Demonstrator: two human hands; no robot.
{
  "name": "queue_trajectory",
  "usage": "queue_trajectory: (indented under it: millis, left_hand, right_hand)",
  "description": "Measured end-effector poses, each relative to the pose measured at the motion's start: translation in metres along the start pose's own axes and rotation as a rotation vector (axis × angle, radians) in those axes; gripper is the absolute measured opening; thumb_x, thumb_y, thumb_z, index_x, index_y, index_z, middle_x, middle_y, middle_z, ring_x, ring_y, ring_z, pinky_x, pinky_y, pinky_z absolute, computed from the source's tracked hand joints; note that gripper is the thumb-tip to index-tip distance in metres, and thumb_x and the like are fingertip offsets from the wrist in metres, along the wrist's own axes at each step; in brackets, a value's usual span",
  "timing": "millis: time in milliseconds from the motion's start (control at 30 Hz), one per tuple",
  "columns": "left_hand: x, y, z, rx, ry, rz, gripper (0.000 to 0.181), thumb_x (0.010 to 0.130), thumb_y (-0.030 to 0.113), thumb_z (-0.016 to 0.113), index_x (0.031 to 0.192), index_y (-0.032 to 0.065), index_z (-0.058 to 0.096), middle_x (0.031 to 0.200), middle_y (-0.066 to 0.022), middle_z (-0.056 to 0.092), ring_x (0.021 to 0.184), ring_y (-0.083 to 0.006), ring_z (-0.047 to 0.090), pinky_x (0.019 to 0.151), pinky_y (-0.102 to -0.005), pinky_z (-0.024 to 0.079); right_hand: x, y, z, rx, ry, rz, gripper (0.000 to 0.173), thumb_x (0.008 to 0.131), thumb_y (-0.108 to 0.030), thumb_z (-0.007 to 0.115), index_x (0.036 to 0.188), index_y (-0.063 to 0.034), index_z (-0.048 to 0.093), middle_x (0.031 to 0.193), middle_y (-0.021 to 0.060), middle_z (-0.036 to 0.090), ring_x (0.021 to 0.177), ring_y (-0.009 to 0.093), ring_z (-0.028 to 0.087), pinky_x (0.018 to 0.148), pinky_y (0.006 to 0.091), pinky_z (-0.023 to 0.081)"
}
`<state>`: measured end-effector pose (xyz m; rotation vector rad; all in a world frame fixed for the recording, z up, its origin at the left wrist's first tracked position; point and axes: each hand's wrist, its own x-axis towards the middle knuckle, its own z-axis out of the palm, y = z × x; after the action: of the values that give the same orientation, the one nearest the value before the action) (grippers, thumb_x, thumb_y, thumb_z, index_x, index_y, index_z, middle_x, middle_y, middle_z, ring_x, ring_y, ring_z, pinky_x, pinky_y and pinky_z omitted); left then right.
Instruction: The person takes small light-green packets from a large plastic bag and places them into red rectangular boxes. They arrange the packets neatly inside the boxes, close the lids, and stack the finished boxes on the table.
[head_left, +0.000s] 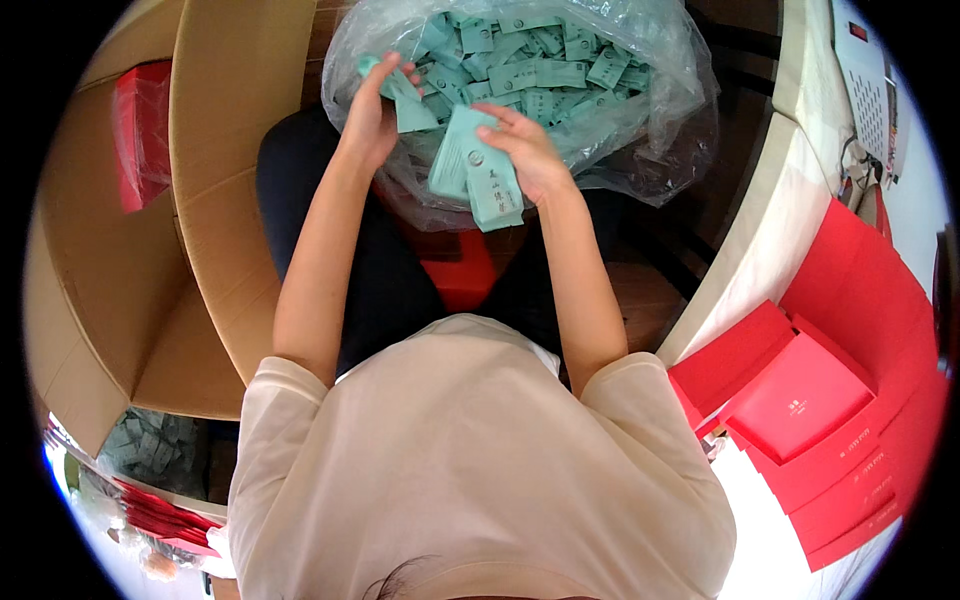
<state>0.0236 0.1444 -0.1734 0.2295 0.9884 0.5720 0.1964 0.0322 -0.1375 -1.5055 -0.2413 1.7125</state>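
Note:
Between my knees stands a large clear plastic bag (679, 97), its mouth spread wide around many small pale-green sachets (517, 71) that bear printing. My left hand (373, 105), at the bag's left rim, has a few sachets (412, 109) in its fingers. In my right hand (529, 150) is a small fanned stack of the same sachets (480, 169), held by thumb and fingers over the near edge of the bag. The two hands are apart, with the held sachets close to each other.
An open cardboard box (225, 150) stands at my left, with a red box in clear wrap (142, 135) inside. Red gift boxes (799, 397) lie on the right beside a pale table edge (757, 240). A red stool (461, 274) shows between my legs. Another bag of sachets (154, 446) is at lower left.

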Motion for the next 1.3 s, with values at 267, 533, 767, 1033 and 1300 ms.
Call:
queue_trajectory:
  millis: [267, 533, 767, 1033, 1300]
  left_hand:
    - [-0.025, -0.03, 0.022, 0.743, -0.272, 0.199, 0.097, 0.085, 0.049, 0.062, 0.147, 0.0086, 0.0, 0.145, -0.0246, 0.021, 0.136, -0.0354, 0.022, 0.111, -0.0425, 0.019]
    - [-0.016, -0.023, 0.014, 0.328, -0.169, -0.201, 0.093, 0.083, 0.05, 0.064, 0.146, 0.0093, 0.008, 0.142, -0.015, 0.032, 0.132, -0.0265, 0.033, 0.104, -0.0399, 0.033]
    - [-0.021, -0.026, 0.018, 0.227, -0.232, -0.27, 0.085, 0.089, 0.051, 0.055, 0.145, 0.0098, 0.006, 0.144, -0.0125, 0.028, 0.132, -0.0228, 0.032, 0.106, -0.0397, 0.031]
    - [-0.014, -0.038, 0.011, 0.517, -0.233, -0.048, 0.097, 0.086, 0.057, 0.056, 0.147, 0.0094, -0.004, 0.149, -0.0184, 0.018, 0.136, -0.0291, 0.024, 0.109, -0.0383, 0.025]
    - [-0.014, -0.055, 0.007, 0.57, -0.368, 0.182, 0.091, 0.088, 0.049, 0.054, 0.147, 0.0067, -0.001, 0.148, -0.0205, 0.013, 0.138, -0.0318, 0.019, 0.111, -0.0389, 0.021]
  right_hand:
    - [0.007, -0.022, 0.009, 0.064, 0.152, -0.045, 0.039, 0.089, -0.004, 0.055, 0.127, 0.0033, 0.048, 0.106, 0.0135, 0.063, 0.09, 0.017, 0.061, 0.08, 0.0297, 0.05]
    - [0.007, -0.028, 0.027, 0.318, 0.086, -0.106, 0.047, 0.093, -0.007, 0.052, 0.135, 0.0071, 0.036, 0.121, 0.0172, 0.055, 0.106, 0.022, 0.056, 0.092, 0.0332, 0.046]
    - [0.016, -0.007, 0.017, 0.54, -0.05, -0.227, 0.043, 0.098, -0.013, 0.044, 0.135, 0.0061, 0.034, 0.131, 0.0144, 0.051, 0.117, 0.023, 0.052, 0.101, 0.0345, 0.042]
    - [0.01, -0.008, 0.047, 0.719, 0.041, -0.086, 0.035, 0.101, -0.014, 0.035, 0.132, 0.0016, 0.04, 0.129, 0.0128, 0.052, 0.117, 0.022, 0.052, 0.1, 0.0359, 0.043]
    - [0.005, -0.005, 0.07, 0.863, 0.322, -0.048, 0.028, 0.099, -0.009, 0.035, 0.123, 0.0003, 0.047, 0.111, 0.011, 0.059, 0.101, 0.021, 0.06, 0.088, 0.0328, 0.051]
